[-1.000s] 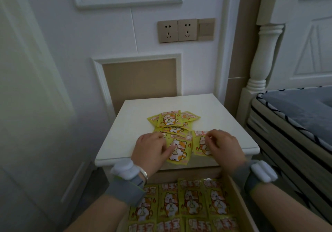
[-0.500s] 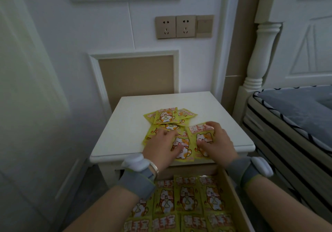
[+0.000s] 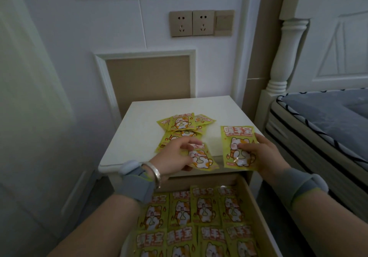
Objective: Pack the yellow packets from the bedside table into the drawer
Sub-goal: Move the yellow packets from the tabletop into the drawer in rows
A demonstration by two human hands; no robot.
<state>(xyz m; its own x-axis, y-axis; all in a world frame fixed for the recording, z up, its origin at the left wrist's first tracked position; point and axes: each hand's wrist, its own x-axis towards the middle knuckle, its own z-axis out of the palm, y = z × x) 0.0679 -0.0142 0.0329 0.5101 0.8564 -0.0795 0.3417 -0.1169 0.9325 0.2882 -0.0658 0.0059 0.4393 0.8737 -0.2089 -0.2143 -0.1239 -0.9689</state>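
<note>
Clearly, one packet (image 3: 238, 147) was gripped by the right hand (image 3: 262, 155), thumb across its front and fingers behind, and was held face-up with its lower edge over the front edge of the table (image 3: 139, 129). It was a flat yellow-green sachet printed with a white-and-orange cartoon cat, small flame marks and large red characters along the top. A second packet (image 3: 201, 158) of the same print was pinched between the thumb and fingers of the left hand (image 3: 175, 155), tilted, and hung past the table's front edge. Just beyond the left hand's fingers, a loose heap of packets (image 3: 182, 126) was seen lying overlapped on the tabletop, some skewed. Below both wrists, the drawer (image 3: 256, 213) was seen pulled out, and rows of matching packets (image 3: 199, 217) were laid flat in it, side by side and face-up, touching edge to edge. Grey bands were worn on both wrists, and a bracelet (image 3: 156, 172) on the left. To the right of the right hand, a bed (image 3: 318, 121) was visible.
</note>
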